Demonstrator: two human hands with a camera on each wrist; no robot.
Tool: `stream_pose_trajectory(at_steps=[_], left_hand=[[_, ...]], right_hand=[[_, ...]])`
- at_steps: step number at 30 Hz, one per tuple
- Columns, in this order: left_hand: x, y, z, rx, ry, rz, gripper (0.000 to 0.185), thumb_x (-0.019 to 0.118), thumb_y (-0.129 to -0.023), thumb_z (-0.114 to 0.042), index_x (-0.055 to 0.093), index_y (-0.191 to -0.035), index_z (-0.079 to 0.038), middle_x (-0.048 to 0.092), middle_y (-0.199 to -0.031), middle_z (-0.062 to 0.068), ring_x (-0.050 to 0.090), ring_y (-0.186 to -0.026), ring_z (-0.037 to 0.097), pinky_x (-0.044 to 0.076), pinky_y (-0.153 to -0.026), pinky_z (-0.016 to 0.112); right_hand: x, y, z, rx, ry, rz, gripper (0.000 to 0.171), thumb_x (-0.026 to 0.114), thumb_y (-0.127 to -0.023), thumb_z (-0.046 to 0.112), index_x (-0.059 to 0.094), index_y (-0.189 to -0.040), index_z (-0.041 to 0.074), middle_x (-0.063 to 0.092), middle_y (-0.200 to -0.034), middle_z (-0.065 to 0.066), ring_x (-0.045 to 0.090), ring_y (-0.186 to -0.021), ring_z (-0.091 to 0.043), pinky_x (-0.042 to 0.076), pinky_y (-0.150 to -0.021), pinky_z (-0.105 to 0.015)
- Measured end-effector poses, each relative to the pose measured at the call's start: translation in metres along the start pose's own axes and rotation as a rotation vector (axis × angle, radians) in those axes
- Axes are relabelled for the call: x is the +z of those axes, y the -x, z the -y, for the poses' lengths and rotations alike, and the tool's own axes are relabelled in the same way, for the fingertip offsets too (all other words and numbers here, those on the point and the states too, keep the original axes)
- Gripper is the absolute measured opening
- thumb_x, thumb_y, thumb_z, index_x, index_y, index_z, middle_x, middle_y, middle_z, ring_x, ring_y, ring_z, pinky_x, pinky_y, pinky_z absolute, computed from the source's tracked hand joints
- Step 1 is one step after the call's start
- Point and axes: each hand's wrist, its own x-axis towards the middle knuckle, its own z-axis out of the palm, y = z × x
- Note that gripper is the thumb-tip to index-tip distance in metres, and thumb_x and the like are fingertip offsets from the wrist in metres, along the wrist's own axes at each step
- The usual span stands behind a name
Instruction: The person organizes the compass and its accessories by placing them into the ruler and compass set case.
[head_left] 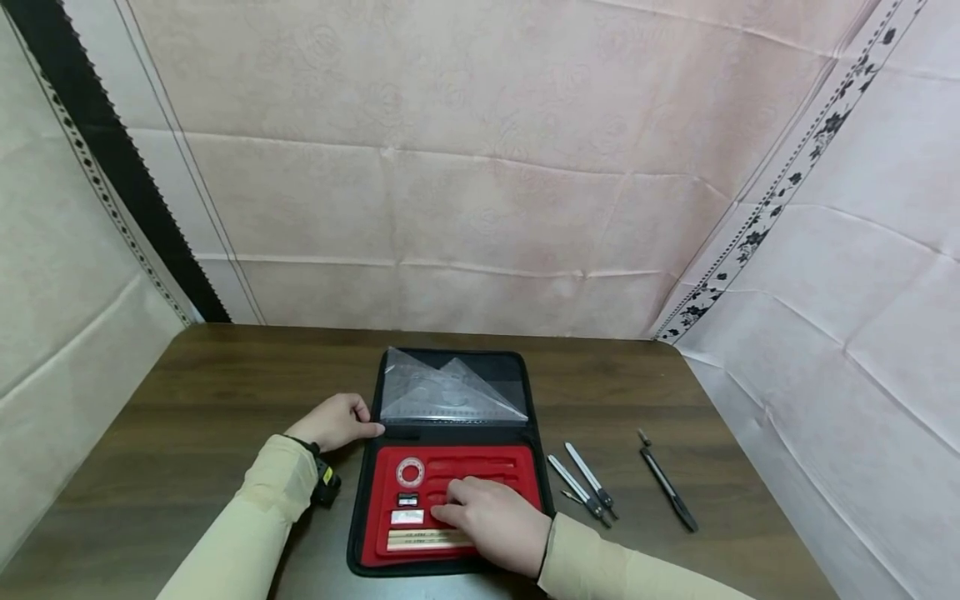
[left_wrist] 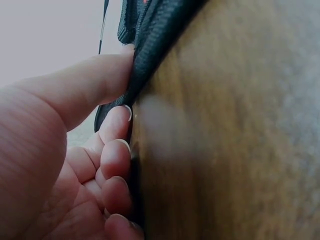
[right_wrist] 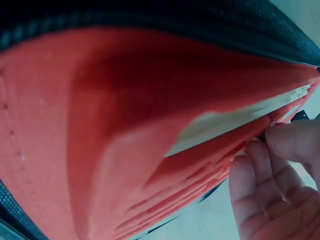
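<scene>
An open black zip case (head_left: 360,500) lies on the wooden table (head_left: 187,417). Its near half holds a red foam tray (head_left: 480,462), and clear set squares (head_left: 450,392) sit in the far flap. My left hand (head_left: 367,427) is at the case's left edge by the hinge. The left wrist view shows the thumb (left_wrist: 100,75) and the curled fingers (left_wrist: 116,155) pinching the black fabric edge (left_wrist: 150,45). My right hand (head_left: 457,498) lies on the tray, its fingers (right_wrist: 252,175) touching the red foam (right_wrist: 100,125) beside a pale ruler (right_wrist: 225,122).
The tray also holds a white ring (head_left: 410,472), a small black block (head_left: 407,499), a white eraser (head_left: 407,517) and a ruler (head_left: 420,540). Two metal compasses (head_left: 583,485) and a dark pen-like tool (head_left: 667,486) lie to the right. Cloth walls enclose the table.
</scene>
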Motion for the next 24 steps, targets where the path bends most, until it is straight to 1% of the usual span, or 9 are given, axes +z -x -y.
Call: stream_pose_trajectory(at_steps=[4, 7, 11, 13, 18, 20, 22, 24], left_hand=[[0.001, 0.001, 0.000, 0.000, -0.002, -0.003, 0.030, 0.077, -0.083, -0.030, 0.056, -0.086, -0.008, 0.052, -0.075, 0.007, 0.049, -0.068, 0.021, 0.039, -0.059, 0.032], [0.000, 0.001, -0.001, -0.002, -0.004, -0.006, 0.030, 0.077, -0.083, -0.030, 0.056, -0.086, -0.008, 0.052, -0.075, 0.007, 0.049, -0.068, 0.021, 0.039, -0.059, 0.032], [0.001, -0.001, 0.001, 0.000, 0.000, -0.002, 0.031, 0.077, -0.083, -0.031, 0.056, -0.086, -0.008, 0.053, -0.075, 0.007, 0.049, -0.068, 0.021, 0.039, -0.058, 0.032], [0.001, -0.003, 0.002, 0.005, 0.001, 0.001, 0.031, 0.077, -0.082, -0.032, 0.056, -0.086, -0.008, 0.053, -0.075, 0.007, 0.049, -0.068, 0.021, 0.039, -0.058, 0.032], [0.002, -0.006, 0.007, 0.007, 0.009, 0.001, 0.033, 0.078, -0.081, -0.034, 0.057, -0.086, -0.009, 0.053, -0.074, 0.008, 0.050, -0.067, 0.022, 0.040, -0.058, 0.032], [0.002, -0.007, 0.007, 0.003, 0.013, 0.003, 0.033, 0.078, -0.081, -0.034, 0.057, -0.086, -0.009, 0.053, -0.075, 0.007, 0.050, -0.068, 0.022, 0.040, -0.058, 0.032], [0.000, -0.006, 0.007, 0.013, 0.005, 0.011, 0.033, 0.077, -0.082, -0.034, 0.057, -0.086, -0.008, 0.053, -0.075, 0.008, 0.050, -0.067, 0.022, 0.040, -0.058, 0.032], [-0.001, -0.006, 0.006, 0.013, 0.004, 0.012, 0.033, 0.077, -0.082, -0.034, 0.057, -0.086, -0.008, 0.053, -0.075, 0.008, 0.050, -0.067, 0.022, 0.040, -0.058, 0.032]], right_hand=[[0.001, 0.003, 0.000, -0.001, 0.006, 0.000, 0.042, 0.074, -0.086, 0.024, 0.063, -0.127, 0.021, 0.059, -0.106, 0.008, 0.052, -0.093, -0.001, 0.045, -0.084, -0.017], [0.000, 0.006, -0.001, -0.003, 0.003, 0.002, 0.043, 0.073, -0.088, 0.025, 0.062, -0.128, 0.020, 0.059, -0.108, 0.008, 0.052, -0.095, -0.002, 0.045, -0.086, -0.020], [0.002, 0.015, -0.002, 0.008, 0.006, 0.005, 0.054, 0.075, -0.085, 0.028, 0.057, -0.136, 0.025, 0.056, -0.112, 0.008, 0.049, -0.099, -0.005, 0.044, -0.089, -0.024], [0.003, 0.019, -0.003, 0.020, 0.005, 0.007, 0.062, 0.078, -0.082, 0.031, 0.053, -0.139, 0.028, 0.054, -0.113, 0.008, 0.047, -0.101, -0.006, 0.043, -0.090, -0.025], [0.007, 0.024, -0.006, 0.025, 0.000, 0.007, 0.070, 0.079, -0.080, 0.034, 0.048, -0.142, 0.031, 0.051, -0.115, 0.008, 0.043, -0.103, -0.007, 0.043, -0.089, -0.026], [0.008, 0.024, -0.007, 0.024, -0.008, 0.007, 0.070, 0.079, -0.080, 0.034, 0.048, -0.143, 0.032, 0.051, -0.116, 0.008, 0.043, -0.103, -0.006, 0.043, -0.089, -0.026], [0.008, 0.024, -0.008, 0.025, -0.023, 0.004, 0.071, 0.080, -0.079, 0.033, 0.047, -0.143, 0.032, 0.051, -0.116, 0.009, 0.043, -0.103, -0.006, 0.043, -0.089, -0.025], [0.007, 0.023, -0.009, 0.022, -0.032, -0.005, 0.069, 0.079, -0.080, 0.032, 0.049, -0.142, 0.032, 0.052, -0.116, 0.009, 0.044, -0.102, -0.005, 0.043, -0.088, -0.023]])
